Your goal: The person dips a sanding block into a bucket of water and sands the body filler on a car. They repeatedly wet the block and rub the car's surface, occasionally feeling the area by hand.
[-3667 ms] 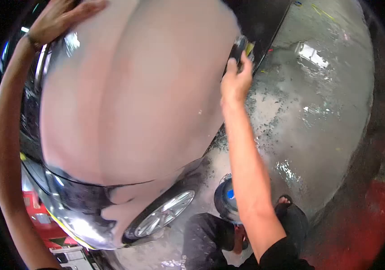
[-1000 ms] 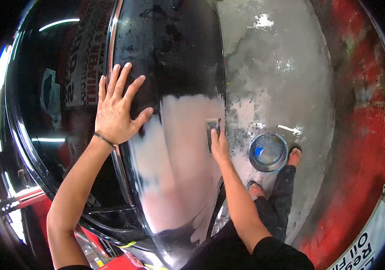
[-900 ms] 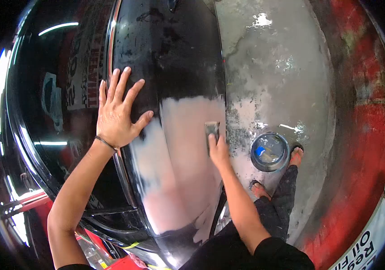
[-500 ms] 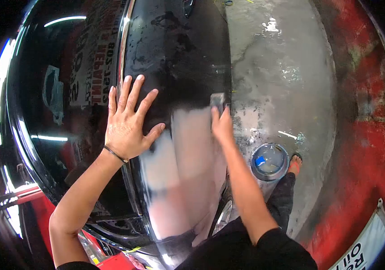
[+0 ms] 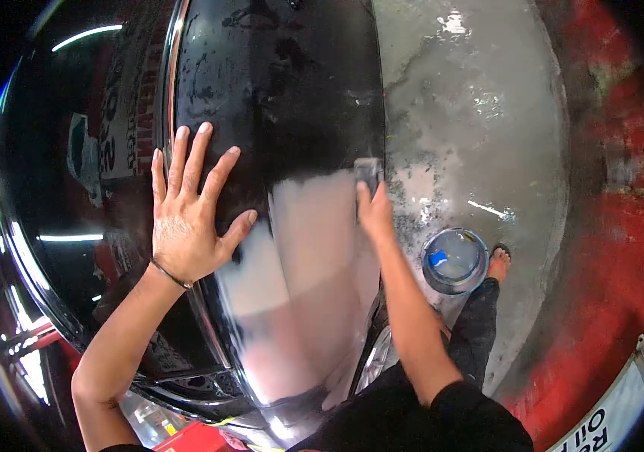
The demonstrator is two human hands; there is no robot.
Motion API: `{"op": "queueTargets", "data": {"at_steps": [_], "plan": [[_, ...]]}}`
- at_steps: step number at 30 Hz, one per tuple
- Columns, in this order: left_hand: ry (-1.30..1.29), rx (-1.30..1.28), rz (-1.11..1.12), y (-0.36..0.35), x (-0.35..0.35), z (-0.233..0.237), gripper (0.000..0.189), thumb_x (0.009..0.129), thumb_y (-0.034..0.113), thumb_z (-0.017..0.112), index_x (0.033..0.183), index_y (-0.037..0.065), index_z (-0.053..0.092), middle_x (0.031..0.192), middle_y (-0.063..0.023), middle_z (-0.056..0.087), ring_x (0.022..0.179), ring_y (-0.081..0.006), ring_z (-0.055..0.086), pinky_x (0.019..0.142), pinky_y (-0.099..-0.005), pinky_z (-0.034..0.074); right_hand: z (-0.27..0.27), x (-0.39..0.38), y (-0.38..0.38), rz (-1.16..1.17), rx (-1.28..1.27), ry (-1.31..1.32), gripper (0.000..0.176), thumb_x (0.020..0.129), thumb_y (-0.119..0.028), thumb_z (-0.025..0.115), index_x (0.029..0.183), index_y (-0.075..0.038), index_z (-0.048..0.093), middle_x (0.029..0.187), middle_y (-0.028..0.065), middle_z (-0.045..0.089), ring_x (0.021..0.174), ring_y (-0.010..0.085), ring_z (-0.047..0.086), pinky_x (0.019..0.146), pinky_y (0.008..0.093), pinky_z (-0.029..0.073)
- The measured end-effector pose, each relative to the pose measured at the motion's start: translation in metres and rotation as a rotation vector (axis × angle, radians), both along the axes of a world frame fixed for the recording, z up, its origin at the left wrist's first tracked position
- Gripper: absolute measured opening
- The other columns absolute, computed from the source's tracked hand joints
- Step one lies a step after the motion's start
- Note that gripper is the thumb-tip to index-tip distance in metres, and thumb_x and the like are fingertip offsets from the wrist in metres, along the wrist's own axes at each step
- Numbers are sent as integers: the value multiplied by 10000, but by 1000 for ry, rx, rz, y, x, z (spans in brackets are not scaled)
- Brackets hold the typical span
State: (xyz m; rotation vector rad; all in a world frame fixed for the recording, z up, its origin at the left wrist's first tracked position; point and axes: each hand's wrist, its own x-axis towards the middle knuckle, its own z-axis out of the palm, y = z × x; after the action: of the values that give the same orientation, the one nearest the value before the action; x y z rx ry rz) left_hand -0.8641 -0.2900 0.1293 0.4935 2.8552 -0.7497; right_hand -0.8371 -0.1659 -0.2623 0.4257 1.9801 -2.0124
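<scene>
My left hand [image 5: 190,230] lies with fingers spread on the glossy black car body [image 5: 284,105], beside the chrome trim strip [image 5: 173,68]. A dark bracelet circles that wrist. Near the panel's right edge, my right hand [image 5: 376,211] grips a small grey sanding block [image 5: 368,167] that rests on the surface. Its thumb and a finger show along the block; the other fingers are hidden. Between my hands and below them spreads a pale, dull patch [image 5: 314,241], with wet-looking black paint above it.
On the wet concrete floor [image 5: 480,151] at right stands a bucket [image 5: 426,270] of cloudy water with a blue piece [image 5: 438,258] in it. A sandalled foot [image 5: 500,265] is beside it. Farther right are a worn red surface [image 5: 608,248] and a white lettered banner [image 5: 612,407].
The view has shifted a little, so the car and my left hand appear farther left. My right hand, still holding the sanding block, stays near the panel's right edge.
</scene>
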Motion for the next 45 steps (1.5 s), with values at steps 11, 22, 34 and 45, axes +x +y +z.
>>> {"op": "queueTargets", "data": {"at_steps": [11, 22, 34, 45], "plan": [[18, -8, 3, -1, 2, 0, 833, 923, 471, 799, 1653, 189, 514, 1835, -184, 255, 1716, -421, 153, 1367, -643, 96, 79, 184, 16, 222, 198, 83, 582, 1085, -381, 663, 1416, 92, 588, 1284, 365, 694, 1215, 561, 643, 1092, 622, 458], [53, 19, -37, -7, 5, -4, 853, 899, 473, 816, 1648, 198, 514, 1821, -176, 286, 1709, -409, 182, 1369, -632, 121, 24, 74, 10, 63, 82, -97, 602, 1098, -410, 656, 1492, 38, 573, 1285, 365, 722, 1211, 531, 690, 1049, 551, 530], [99, 121, -39, -8, -5, 9, 808, 928, 564, 754, 1616, 185, 563, 1808, -163, 313, 1705, -380, 193, 1377, -634, 101, 111, -35, 7, 95, 137, 156, 579, 1118, -434, 631, 1350, 95, 600, 1201, 398, 720, 1180, 568, 685, 994, 563, 548], [102, 151, -12, -10, 1, 19, 716, 974, 543, 711, 1577, 168, 616, 1793, -149, 347, 1700, -370, 209, 1384, -634, 89, 162, 181, 5, 106, 92, 370, 590, 1120, -324, 625, 1528, 84, 501, 1296, 315, 738, 1225, 451, 726, 1066, 494, 542]]}}
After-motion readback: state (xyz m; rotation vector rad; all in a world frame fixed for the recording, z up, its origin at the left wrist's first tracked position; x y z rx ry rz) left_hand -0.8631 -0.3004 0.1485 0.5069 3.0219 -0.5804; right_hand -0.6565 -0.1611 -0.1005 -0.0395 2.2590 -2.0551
